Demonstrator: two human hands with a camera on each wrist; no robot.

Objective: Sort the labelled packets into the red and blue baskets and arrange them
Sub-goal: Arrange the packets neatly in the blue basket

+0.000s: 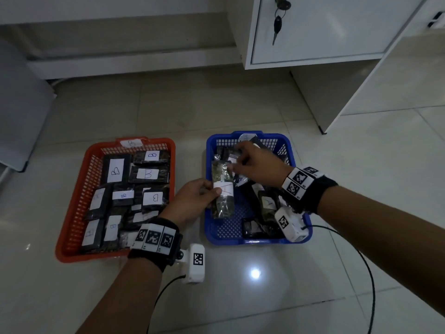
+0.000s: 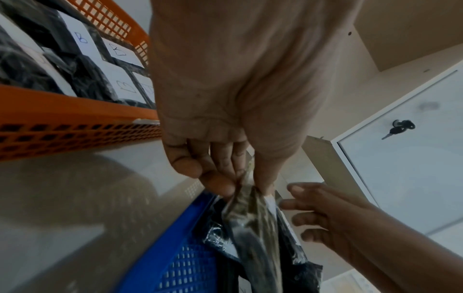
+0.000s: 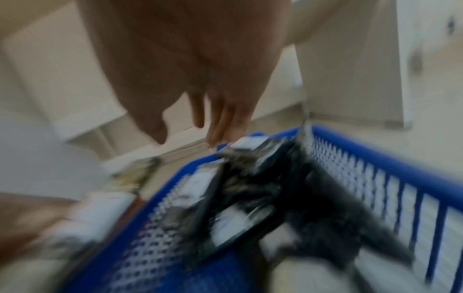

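The red basket (image 1: 79, 201) (image 2: 75, 111) on the left holds several dark packets with white B labels (image 1: 148, 174). To its right, the blue basket (image 1: 240, 241) (image 2: 180, 247) (image 3: 375, 154) holds several dark packets, some showing A labels (image 1: 267, 203). My left hand (image 1: 214, 191) (image 2: 241, 186) pinches a clear packet of greenish contents with a white A label (image 1: 224, 208) (image 2: 250, 218), held over the blue basket's left side. Over the far half of that basket hovers my right hand (image 1: 240, 160) (image 2: 313, 214) (image 3: 200, 123), fingers loosely extended near the packet's top, gripping nothing. The right wrist view is blurred.
Both baskets sit on a glossy tiled floor. A white cabinet with keys hanging in its lock (image 1: 279, 20) stands behind the blue basket, its side panel (image 1: 337, 92) reaching the floor at right. A black cable (image 1: 368, 273) loops on the floor at right. A grey panel (image 1: 19, 112) stands at left.
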